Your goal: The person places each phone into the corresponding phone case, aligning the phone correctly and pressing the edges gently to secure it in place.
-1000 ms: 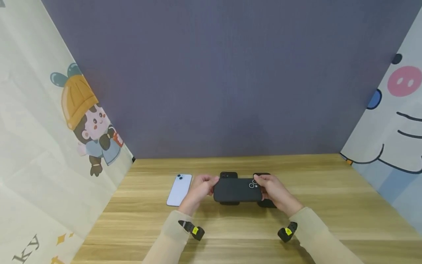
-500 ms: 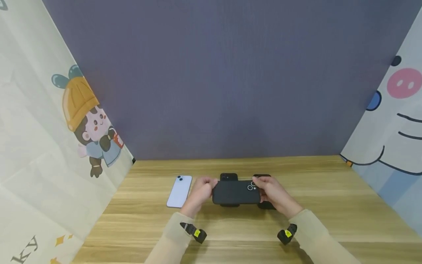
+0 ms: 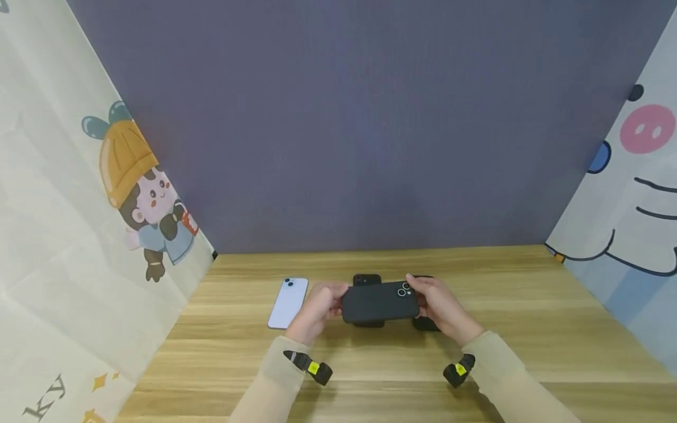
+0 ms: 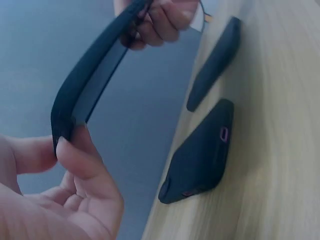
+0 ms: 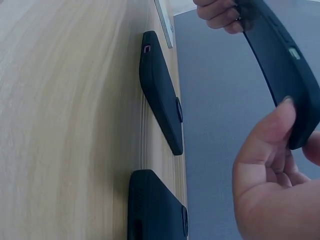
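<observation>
Above the table, both hands hold a phone in a black case (image 3: pixel 378 302) sideways, its back and ringed camera lenses facing up. My left hand (image 3: pixel 321 306) pinches its left end between thumb and fingers. At the camera end, my right hand (image 3: pixel 439 305) grips it the same way. The phone's glossy dark underside (image 5: pixel 272 60) shows in the right wrist view. Beneath it lie two more black-cased phones, one left (image 3: pixel 367 280) and one right (image 3: pixel 425 324), partly hidden by the held phone and right hand.
A pale lilac phone (image 3: pixel 288 304) lies back up on the wooden table (image 3: pixel 381 370), left of my left hand. Behind the table stands a dark grey-blue panel (image 3: pixel 338 129). Cartoon-printed sheets flank both sides, the left sheet (image 3: pixel 47 194) and the right sheet (image 3: pixel 634 235).
The held phone has tilted, its camera end now slightly higher than its left end. Both hands keep their grip. The phones on the table stay where they were.
</observation>
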`<act>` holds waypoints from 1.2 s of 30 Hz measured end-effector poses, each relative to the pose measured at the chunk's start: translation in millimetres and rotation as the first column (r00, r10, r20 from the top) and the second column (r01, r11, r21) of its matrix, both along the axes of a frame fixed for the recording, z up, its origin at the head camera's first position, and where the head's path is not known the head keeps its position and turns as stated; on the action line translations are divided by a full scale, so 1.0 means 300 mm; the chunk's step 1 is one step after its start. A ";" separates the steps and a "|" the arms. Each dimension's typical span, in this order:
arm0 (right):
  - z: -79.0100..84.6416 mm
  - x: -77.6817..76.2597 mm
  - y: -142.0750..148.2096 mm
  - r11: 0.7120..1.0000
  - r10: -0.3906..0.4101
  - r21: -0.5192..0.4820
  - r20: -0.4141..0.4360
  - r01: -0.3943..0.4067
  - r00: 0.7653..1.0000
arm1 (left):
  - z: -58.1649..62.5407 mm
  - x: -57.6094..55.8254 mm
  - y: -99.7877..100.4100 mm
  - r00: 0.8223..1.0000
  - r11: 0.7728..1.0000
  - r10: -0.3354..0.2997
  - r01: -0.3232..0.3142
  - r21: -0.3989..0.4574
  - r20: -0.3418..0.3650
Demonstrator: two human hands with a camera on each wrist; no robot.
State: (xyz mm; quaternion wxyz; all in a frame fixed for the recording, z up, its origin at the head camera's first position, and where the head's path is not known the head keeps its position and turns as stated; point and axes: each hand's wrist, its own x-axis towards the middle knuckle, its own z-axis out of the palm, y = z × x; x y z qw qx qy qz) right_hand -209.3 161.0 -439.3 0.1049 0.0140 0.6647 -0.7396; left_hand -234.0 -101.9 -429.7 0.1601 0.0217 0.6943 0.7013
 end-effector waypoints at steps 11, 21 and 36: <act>-0.005 0.016 0.014 0.959 0.137 -0.248 -0.006 -0.134 0.991 | 0.000 -0.002 0.005 0.993 0.978 0.096 -0.108 0.179 0.075; -0.031 0.027 -0.048 0.937 0.199 -0.284 -0.055 -0.206 0.979 | -0.025 0.005 0.040 0.994 0.953 0.049 -0.076 0.294 0.096; -0.034 0.015 -0.049 0.978 0.064 -0.199 -0.018 -0.066 0.998 | -0.028 0.030 0.058 0.984 0.983 -0.180 0.180 0.046 0.004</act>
